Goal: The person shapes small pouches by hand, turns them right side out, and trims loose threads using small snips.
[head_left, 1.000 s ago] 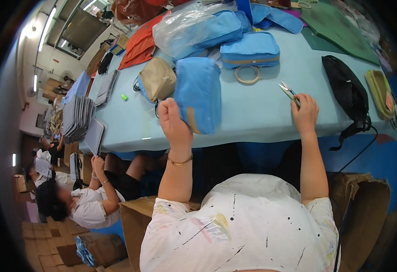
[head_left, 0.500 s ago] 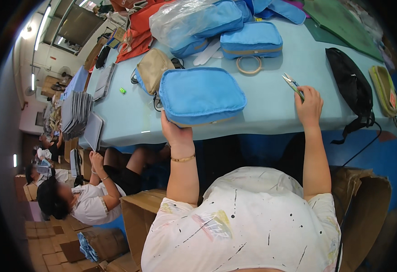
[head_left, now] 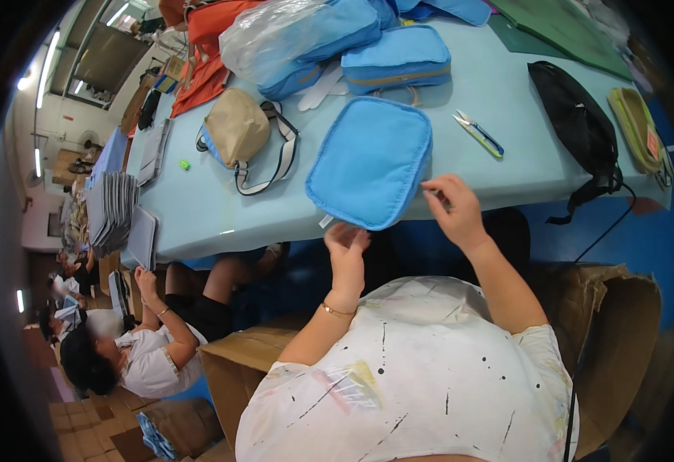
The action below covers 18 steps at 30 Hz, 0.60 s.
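A light-blue zippered pouch (head_left: 372,163) stands tilted at the table's front edge, its broad padded face toward me. My left hand (head_left: 346,258) pinches its lower edge, beside a small white tag (head_left: 326,220). At the pouch's right side, my right hand (head_left: 456,211) hovers with bent fingers apart and nothing visible in them; whether a fingertip touches the pouch I cannot tell. Thread snips (head_left: 479,134) with green and blue handles lie on the table farther right. Behind the pouch, a roll of tape (head_left: 412,95) is mostly hidden.
A beige bag with a striped strap (head_left: 238,129) lies left. More blue pouches (head_left: 397,58), some under clear plastic (head_left: 268,42), fill the back. A black waist bag (head_left: 576,123) and an olive pouch (head_left: 636,131) lie right. A co-worker (head_left: 148,346) sits left near stacked grey panels (head_left: 111,212).
My right hand has put the snips down on the table and come left to the pouch. The pouch has turned and shifted right, with my left hand now at its lower edge.
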Motion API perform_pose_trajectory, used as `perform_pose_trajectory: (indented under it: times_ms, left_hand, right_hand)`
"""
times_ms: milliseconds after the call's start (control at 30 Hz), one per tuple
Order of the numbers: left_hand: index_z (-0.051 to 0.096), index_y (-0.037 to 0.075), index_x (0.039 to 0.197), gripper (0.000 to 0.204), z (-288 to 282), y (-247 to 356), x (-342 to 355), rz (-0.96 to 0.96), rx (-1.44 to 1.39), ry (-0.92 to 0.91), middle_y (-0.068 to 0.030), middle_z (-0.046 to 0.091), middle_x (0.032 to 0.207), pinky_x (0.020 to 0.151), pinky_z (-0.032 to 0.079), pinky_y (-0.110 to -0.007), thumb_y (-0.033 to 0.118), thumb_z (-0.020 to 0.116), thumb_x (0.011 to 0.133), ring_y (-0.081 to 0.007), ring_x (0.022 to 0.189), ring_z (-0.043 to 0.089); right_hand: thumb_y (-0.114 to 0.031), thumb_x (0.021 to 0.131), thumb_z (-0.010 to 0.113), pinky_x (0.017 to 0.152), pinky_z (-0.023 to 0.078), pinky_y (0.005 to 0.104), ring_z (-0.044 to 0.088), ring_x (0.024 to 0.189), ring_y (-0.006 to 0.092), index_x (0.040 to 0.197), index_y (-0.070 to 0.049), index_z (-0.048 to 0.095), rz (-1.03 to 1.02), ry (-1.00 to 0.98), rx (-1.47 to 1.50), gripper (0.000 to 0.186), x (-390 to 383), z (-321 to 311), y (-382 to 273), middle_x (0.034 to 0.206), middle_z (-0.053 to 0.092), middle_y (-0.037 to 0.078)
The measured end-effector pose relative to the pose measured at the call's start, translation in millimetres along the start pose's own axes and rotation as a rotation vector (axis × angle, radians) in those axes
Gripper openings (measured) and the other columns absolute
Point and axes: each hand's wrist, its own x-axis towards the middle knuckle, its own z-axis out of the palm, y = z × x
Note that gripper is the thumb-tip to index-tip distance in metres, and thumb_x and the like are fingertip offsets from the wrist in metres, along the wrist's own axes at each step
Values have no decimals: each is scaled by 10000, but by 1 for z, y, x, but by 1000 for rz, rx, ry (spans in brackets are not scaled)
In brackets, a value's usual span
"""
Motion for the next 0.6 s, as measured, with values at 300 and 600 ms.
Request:
perform_pose_trajectory:
  times_ms: [300,600]
  left_hand:
    - [569,32,1155,441,30,28,-14,1278,1093,-93,-114,568,1086,890,382,-383,160,728,763,-278,1028,516]
    - [657,36,1066,325,47,38,14,1306,1165,-98,-96,616,1122,920,424,-417,180,702,777,-321,1106,544]
  right_hand:
    - [-53,862,612,620,473,223,589,706,121,1091,-35,624,225,-15,199,230,-20,23,3,919,622,60]
    - [-32,884,587,687,469,206,551,759,60,1306,-30,504,413,-8,513,430,-38,36,12,1071,618,56]
